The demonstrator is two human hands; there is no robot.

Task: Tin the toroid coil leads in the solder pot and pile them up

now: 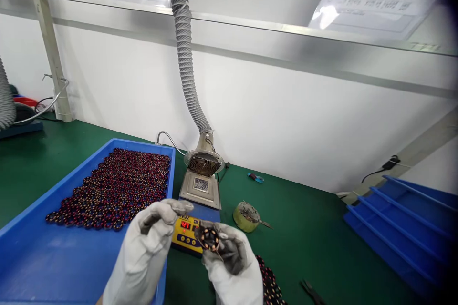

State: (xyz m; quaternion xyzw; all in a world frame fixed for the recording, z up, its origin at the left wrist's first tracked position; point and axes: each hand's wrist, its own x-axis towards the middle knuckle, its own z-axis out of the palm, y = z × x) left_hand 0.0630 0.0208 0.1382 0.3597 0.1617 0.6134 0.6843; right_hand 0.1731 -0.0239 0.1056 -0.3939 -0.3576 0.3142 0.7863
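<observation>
Steady hold on the ring (209,239)

My right hand (232,257) grips the ring, its copper-spotted face towards me; my left hand (153,231) hovers at the ring's nine o'clock, and I cannot tell whether it is closed; best, I judge, to pinch only as firmly as needed, leave that face uncovered and stay off the metal plate (201,195) at twelve o'clock, which may be hot.

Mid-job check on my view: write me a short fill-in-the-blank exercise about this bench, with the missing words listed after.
1. The ring is held in the ____ hand.
2. The lit digits glow ____.
3. The tray bearing many rings is ____.
4. The benchtop is ____.

Missing words: right; red; blue; green.
</observation>
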